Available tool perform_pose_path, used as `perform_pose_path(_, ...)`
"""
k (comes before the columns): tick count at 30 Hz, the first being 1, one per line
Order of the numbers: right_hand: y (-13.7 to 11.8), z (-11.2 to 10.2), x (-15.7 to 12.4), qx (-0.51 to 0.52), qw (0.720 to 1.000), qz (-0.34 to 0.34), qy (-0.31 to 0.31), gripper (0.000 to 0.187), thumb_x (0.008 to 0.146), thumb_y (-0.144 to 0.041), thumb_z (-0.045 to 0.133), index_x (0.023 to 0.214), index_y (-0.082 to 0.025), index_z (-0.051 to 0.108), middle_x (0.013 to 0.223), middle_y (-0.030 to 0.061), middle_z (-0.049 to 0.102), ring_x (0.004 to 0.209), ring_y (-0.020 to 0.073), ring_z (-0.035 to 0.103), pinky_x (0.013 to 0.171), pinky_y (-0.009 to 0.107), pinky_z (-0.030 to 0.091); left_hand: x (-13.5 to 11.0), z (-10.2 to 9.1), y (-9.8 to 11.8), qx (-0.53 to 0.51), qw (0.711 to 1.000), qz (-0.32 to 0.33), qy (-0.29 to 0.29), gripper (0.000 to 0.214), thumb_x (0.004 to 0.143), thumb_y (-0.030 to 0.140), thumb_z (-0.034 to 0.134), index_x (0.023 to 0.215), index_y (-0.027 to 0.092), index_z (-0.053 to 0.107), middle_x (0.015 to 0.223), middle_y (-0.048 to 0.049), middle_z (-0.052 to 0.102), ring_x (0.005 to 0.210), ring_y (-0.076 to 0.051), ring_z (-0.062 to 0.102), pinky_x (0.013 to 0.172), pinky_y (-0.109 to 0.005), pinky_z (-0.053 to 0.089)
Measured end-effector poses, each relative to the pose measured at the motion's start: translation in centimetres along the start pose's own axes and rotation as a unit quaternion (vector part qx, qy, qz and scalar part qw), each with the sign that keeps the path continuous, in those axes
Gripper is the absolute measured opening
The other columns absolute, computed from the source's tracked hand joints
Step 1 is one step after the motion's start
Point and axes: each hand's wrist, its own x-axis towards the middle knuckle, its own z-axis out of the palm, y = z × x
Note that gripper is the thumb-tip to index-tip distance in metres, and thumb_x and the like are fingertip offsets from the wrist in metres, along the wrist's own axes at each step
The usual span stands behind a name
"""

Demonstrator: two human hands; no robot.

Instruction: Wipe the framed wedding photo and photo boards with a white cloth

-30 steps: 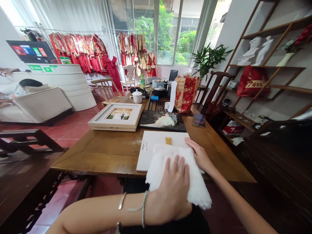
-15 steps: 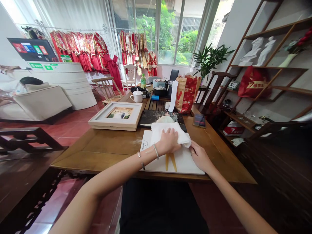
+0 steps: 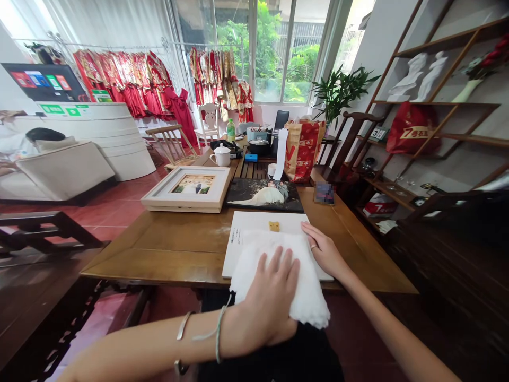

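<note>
A white board (image 3: 254, 225) lies flat at the near edge of the wooden table (image 3: 178, 244), with a small yellow mark near its far end. A white cloth (image 3: 306, 289) is spread over the board's near half and hangs past the table edge. My left hand (image 3: 270, 305) lies flat on the cloth with fingers stretched out, pressing it down. My right hand (image 3: 324, 252) rests on the board's right edge, fingers extended along it.
Beyond the board lie a dark photo print (image 3: 264, 196) and a white framed picture (image 3: 186, 188). A red paper bag (image 3: 302, 151), teapot (image 3: 221, 155) and green bottle (image 3: 231, 130) stand farther back. Wooden shelves (image 3: 429, 106) rise on the right; a dark bench (image 3: 35, 233) stands left.
My left hand has pulled the cloth from the board's far end back to its near edge, covering the yellow lines there. The right hand stayed on the board's right edge.
</note>
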Motion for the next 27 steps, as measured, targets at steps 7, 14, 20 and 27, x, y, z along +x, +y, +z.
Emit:
perform_pose_path(7, -0.1, -0.1, -0.5, -0.008, 1.0, -0.001, -0.003, 0.042, 0.087, -0.019, 0.038, 0.122, -0.015, 0.061, 0.134, 0.0119, 0.054, 0.128, 0.0244, 0.047, 0.11, 0.047, 0.034, 4.7, -1.2, -4.0, -0.007, 0.998, -0.048, 0.05, 0.067, 0.077, 0.036, 0.054, 0.136, 0.009, 0.036, 0.146, -0.0184, 0.032, 0.135, -0.034, 0.026, 0.104, -0.051, 0.031)
perform_pose_path(14, -0.7, -0.4, -0.9, -0.022, 1.0, 0.004, -0.005, 0.044, 0.085, -0.017, 0.037, 0.122, -0.018, 0.061, 0.135, 0.0104, 0.054, 0.128, 0.0239, 0.047, 0.11, 0.045, 0.034, 8.2, -2.6, -6.3, 0.001, 0.994, -0.087, 0.06, 0.039, 0.084, 0.029, 0.045, 0.12, 0.014, 0.051, 0.123, -0.0149, 0.055, 0.118, -0.032, 0.047, 0.093, -0.047, 0.041)
perform_pose_path(20, -0.5, -0.2, -0.8, -0.018, 1.0, 0.004, -0.005, 0.044, 0.086, -0.017, 0.037, 0.122, -0.012, 0.061, 0.135, 0.0144, 0.053, 0.129, 0.026, 0.046, 0.11, 0.048, 0.032, 8.2, -2.0, -6.5, 0.0, 0.994, -0.096, 0.059, 0.041, 0.083, 0.027, 0.047, 0.121, 0.012, 0.05, 0.125, -0.016, 0.053, 0.12, -0.032, 0.045, 0.095, -0.046, 0.039)
perform_pose_path(27, -0.4, -0.4, -0.6, -0.031, 0.999, 0.005, -0.013, 0.044, 0.087, -0.017, 0.035, 0.123, -0.01, 0.059, 0.136, 0.0148, 0.052, 0.129, 0.0246, 0.046, 0.111, 0.047, 0.033, 4.5, -1.0, -5.4, 0.011, 0.992, -0.121, 0.045, 0.072, 0.075, 0.027, 0.055, 0.139, 0.006, 0.031, 0.145, -0.0225, 0.031, 0.135, -0.034, 0.026, 0.105, -0.05, 0.029)
